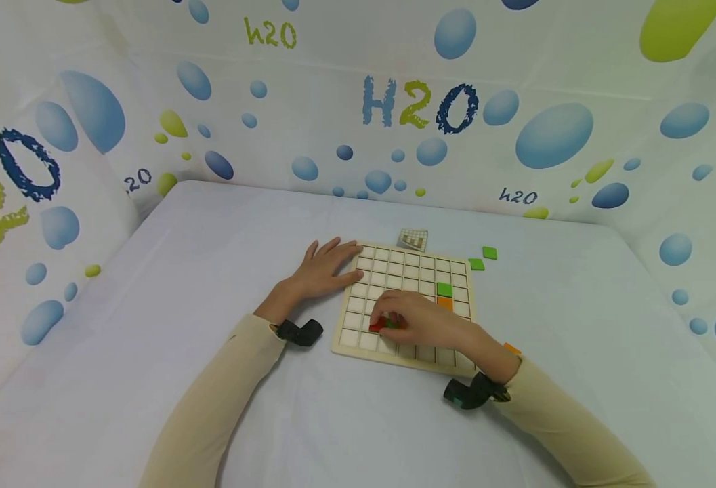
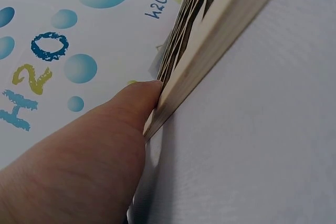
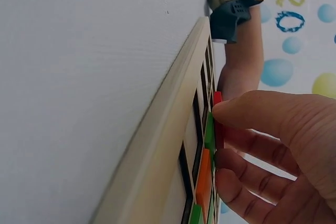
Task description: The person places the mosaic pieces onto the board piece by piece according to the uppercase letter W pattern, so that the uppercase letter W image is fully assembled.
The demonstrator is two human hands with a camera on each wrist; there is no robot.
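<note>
A square wooden board (image 1: 364, 305) with a grid of recessed cells lies on the table. My right hand (image 1: 421, 318) is over its lower middle, pinching a red tile (image 3: 217, 99) between thumb and fingers at the board's surface. A green tile (image 3: 210, 132), an orange tile (image 3: 203, 179) and another green tile (image 3: 196, 215) sit in cells close by. Farther back on the board are a green tile (image 1: 444, 289) and an orange tile (image 1: 445, 303). My left hand (image 1: 327, 270) rests at the board's left edge, fingers extended, its thumb (image 2: 144, 98) touching the rim.
A small card with a printed grid (image 1: 413, 239) lies behind the board. Two loose green tiles, one (image 1: 490, 252) slightly farther back than the other (image 1: 476, 264), lie off its back right corner. An orange piece (image 1: 512, 348) shows partly behind my right wrist.
</note>
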